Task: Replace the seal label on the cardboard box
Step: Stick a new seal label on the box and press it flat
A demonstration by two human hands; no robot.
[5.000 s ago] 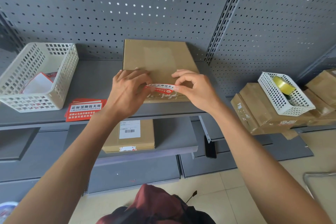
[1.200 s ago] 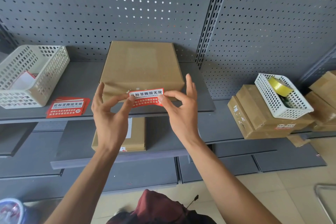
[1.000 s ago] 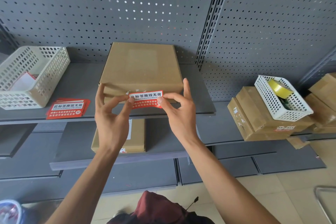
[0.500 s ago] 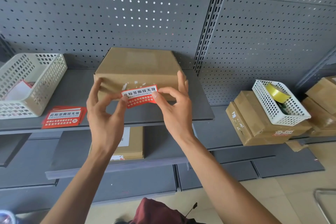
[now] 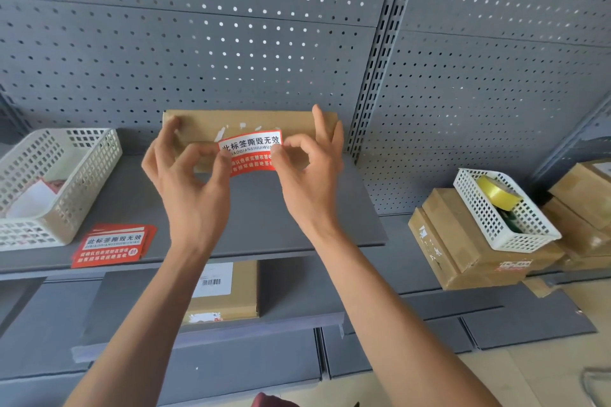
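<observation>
Your left hand [image 5: 190, 182] and right hand [image 5: 310, 175] are raised in front of the cardboard box [image 5: 248, 125], which lies flat on the grey shelf [image 5: 297, 208] against the perforated back panel [image 5: 231, 43]. Between them you hold one red-and-white seal label [image 5: 251, 152] by its two short ends. Each grip is a pinch of thumb and forefinger closed on the label, while the other fingers stand spread and free. The label bows slightly upward in the middle and sits in front of the box's near face — whether it touches the cardboard cannot be told. Just above the label, pale scraps of torn sticker [image 5: 231, 130] cling to the box's front edge.

To your left on the same shelf lies a small stack of spare labels [image 5: 112, 244], red with a white strip, close to the front edge. Beside that stack, further left, stands a white mesh basket [image 5: 82, 155] with paper in it. On the shelf below, partly hidden by your left forearm, rests a second box [image 5: 231, 291] with a white barcode sticker on top. Well off to your right, a smaller white basket [image 5: 515, 228] sits tilted on a pile of brown cartons [image 5: 463, 248] — inside it lies a roll of yellow tape [image 5: 499, 195].
</observation>
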